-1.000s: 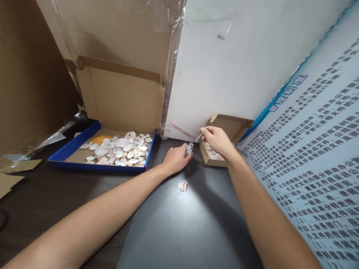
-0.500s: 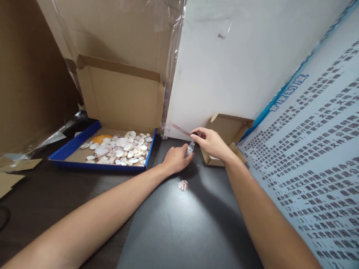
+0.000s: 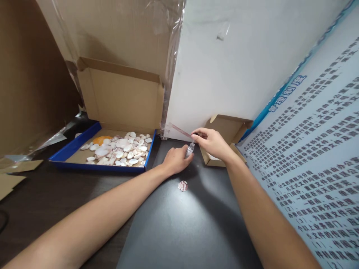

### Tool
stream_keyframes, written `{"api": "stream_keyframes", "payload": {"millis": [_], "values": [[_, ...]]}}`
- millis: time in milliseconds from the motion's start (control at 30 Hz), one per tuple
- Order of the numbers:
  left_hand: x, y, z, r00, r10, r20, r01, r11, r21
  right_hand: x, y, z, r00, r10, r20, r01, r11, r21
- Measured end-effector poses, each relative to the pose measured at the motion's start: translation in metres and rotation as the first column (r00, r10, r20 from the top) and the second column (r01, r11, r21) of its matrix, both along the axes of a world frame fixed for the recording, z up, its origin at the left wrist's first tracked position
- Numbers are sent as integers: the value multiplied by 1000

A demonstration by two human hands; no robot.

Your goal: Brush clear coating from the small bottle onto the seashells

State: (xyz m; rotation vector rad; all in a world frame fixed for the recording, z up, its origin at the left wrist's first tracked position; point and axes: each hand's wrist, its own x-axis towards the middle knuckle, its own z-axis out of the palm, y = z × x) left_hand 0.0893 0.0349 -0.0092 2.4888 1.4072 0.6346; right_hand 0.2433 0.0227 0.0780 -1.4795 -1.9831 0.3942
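Note:
My left hand [image 3: 176, 160] rests on the dark table and grips a small clear bottle [image 3: 190, 150] standing near the white wall. My right hand [image 3: 211, 142] pinches the top of that bottle with thumb and fingertips, right above my left hand. A single pink-striped shell [image 3: 183, 185] lies on the table just in front of my left hand. Behind my right hand sits a small open cardboard box [image 3: 230, 129], its contents mostly hidden by the hand.
A blue-edged cardboard tray [image 3: 70, 147] with several white shells [image 3: 123, 147] and one orange piece lies at the left, its lid upright. A white wall panel [image 3: 238, 67] and a printed notice board [image 3: 316, 149] close the right. Cardboard scraps [image 3: 12, 173] lie at far left.
My right hand moved left from over the small box to the bottle's top, bringing the thin piece it held down onto the bottle. My left hand kept hold of the bottle.

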Motion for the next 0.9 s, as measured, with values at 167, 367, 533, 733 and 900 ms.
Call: {"api": "stream_keyframes", "payload": {"millis": [167, 367, 533, 733, 900], "values": [[0, 1, -1, 999, -19, 41, 19, 1000, 3, 9, 5, -3, 998, -55, 36, 59, 991, -119], [0, 3, -4, 999, -24, 45, 25, 1000, -7, 12, 7, -3, 995, -71, 77, 81, 988, -132], [0, 2, -5, 999, -36, 20, 36, 999, 24, 13, 9, -6, 982, -100, 163, 118, 988, -103], [1, 1, -2, 999, -47, 1, 47, 997, 53, 12, 11, -13, 974, -122, 192, 136, 989, -61], [1, -1, 0, 997, -77, -2, 77, 996, 46, 6, 10, -13, 976, -135, 168, 140, 990, -18]]}}
